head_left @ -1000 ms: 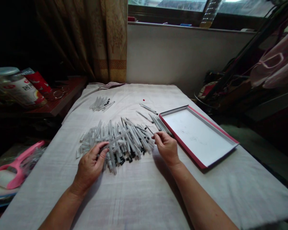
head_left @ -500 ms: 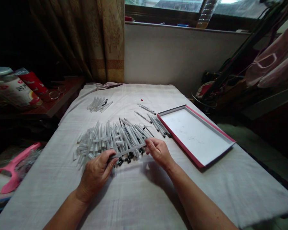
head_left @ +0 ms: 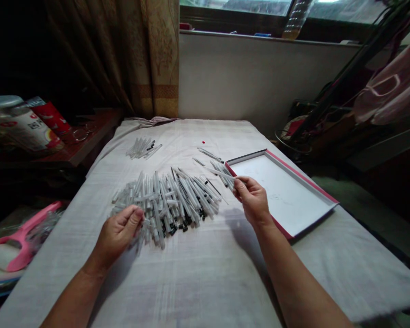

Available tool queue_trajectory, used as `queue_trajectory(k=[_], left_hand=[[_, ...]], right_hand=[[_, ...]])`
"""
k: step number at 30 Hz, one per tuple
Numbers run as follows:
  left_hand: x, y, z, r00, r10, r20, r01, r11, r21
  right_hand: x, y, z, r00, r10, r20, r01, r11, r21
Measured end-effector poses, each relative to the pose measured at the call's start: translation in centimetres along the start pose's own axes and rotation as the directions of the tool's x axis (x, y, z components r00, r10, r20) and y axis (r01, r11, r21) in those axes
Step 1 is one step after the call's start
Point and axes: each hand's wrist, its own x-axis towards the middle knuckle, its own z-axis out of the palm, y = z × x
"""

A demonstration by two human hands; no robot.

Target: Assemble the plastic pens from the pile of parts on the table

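Observation:
A heap of translucent pen barrels with black caps and thin dark refills lies mid-table. My right hand is shut on a slim translucent pen, pinched at its near end. The pen points left, above a row of pens beside the shallow red-edged box lid. At the heap's left front edge is my left hand, thumb and fingers closed together. What they hold, if anything, cannot be made out.
Further back on the cloth are a smaller pile of pens and a tiny red piece. A side table at left carries a jar and a red can. A pink-handled item sits low at left.
Both hands were holding one pen between them over the heap's front. They have parted: my right hand has moved right and away with a pen, my left hand to the left.

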Motion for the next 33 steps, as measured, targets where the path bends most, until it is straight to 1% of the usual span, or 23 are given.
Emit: queue_trajectory(k=[2, 3, 5, 7, 9, 10, 12, 14, 15, 17, 19, 20, 22, 24, 25, 27, 30, 33], left_hand=[[0.6, 0.2, 0.2, 0.992, 0.065, -0.105, -0.054, 0.993, 0.108], [1.0, 0.4, 0.4, 0.984, 0.117, -0.134, -0.092, 0.98, 0.177], [2.1, 0.9, 0.9, 0.966, 0.212, -0.147, -0.154, 0.931, 0.331], [3.2, 1.1, 1.3, 0.952, 0.284, -0.111, -0.198, 0.853, 0.483], [4.2, 1.2, 1.7, 0.941, 0.333, -0.053, -0.237, 0.764, 0.6], [4.6, 1.2, 2.0, 0.936, 0.352, -0.025, -0.254, 0.722, 0.643], [5.1, 1.3, 2.6, 0.923, 0.385, 0.02, -0.286, 0.652, 0.702], [5.0, 1.4, 3.0, 0.911, 0.41, 0.044, -0.31, 0.608, 0.731], [4.8, 1.5, 3.0, 0.906, 0.421, 0.046, -0.317, 0.6, 0.735], [4.1, 1.5, 2.9, 0.898, 0.44, 0.021, -0.316, 0.611, 0.726], [3.2, 1.4, 2.4, 0.887, 0.462, -0.024, -0.312, 0.635, 0.706], [2.8, 1.2, 2.1, 0.88, 0.473, -0.047, -0.31, 0.646, 0.698], [2.1, 0.9, 1.7, 0.865, 0.494, -0.09, -0.305, 0.66, 0.686], [1.6, 0.4, 1.4, 0.855, 0.5, -0.137, -0.289, 0.679, 0.675], [1.4, 0.2, 1.4, 0.853, 0.497, -0.163, -0.277, 0.694, 0.665], [1.1, -0.2, 1.4, 0.852, 0.483, -0.201, -0.259, 0.724, 0.64], [0.8, -0.5, 1.4, 0.852, 0.471, -0.229, -0.248, 0.747, 0.616], [0.8, -0.8, 1.2, 0.855, 0.459, -0.241, -0.238, 0.76, 0.605]], right_hand=[[0.1, 0.8, 0.0, 0.998, -0.052, -0.023, 0.048, 0.987, -0.153], [-0.1, 1.2, 0.3, 0.995, -0.096, -0.012, 0.09, 0.968, -0.235], [-0.6, 1.7, 1.1, 0.981, -0.191, 0.035, 0.189, 0.896, -0.402], [-1.2, 1.9, 1.9, 0.963, -0.249, 0.105, 0.264, 0.783, -0.564], [-1.7, 1.8, 2.4, 0.95, -0.255, 0.18, 0.307, 0.665, -0.681], [-1.8, 1.8, 2.5, 0.945, -0.254, 0.208, 0.324, 0.621, -0.713], [-1.9, 1.6, 2.4, 0.935, -0.258, 0.241, 0.35, 0.581, -0.735], [-1.7, 1.5, 1.9, 0.936, -0.251, 0.247, 0.35, 0.583, -0.734], [-1.5, 1.4, 1.4, 0.94, -0.241, 0.241, 0.339, 0.588, -0.734], [-0.7, 1.4, 0.6, 0.95, -0.219, 0.224, 0.311, 0.583, -0.75], [0.5, 1.2, 0.0, 0.958, -0.193, 0.211, 0.283, 0.536, -0.795], [1.3, 1.1, 0.0, 0.962, -0.171, 0.213, 0.271, 0.495, -0.825], [3.0, 0.6, 0.4, 0.964, -0.099, 0.246, 0.265, 0.385, -0.884], [4.7, 0.2, 1.4, 0.957, 0.011, 0.291, 0.277, 0.264, -0.924], [5.5, 0.0, 2.1, 0.95, 0.068, 0.305, 0.284, 0.218, -0.933], [6.8, -0.1, 3.3, 0.94, 0.129, 0.316, 0.291, 0.183, -0.939], [8.2, 0.1, 4.8, 0.937, 0.179, 0.3, 0.27, 0.172, -0.947], [8.7, -0.4, 5.4, 0.942, 0.201, 0.27, 0.235, 0.181, -0.955]])
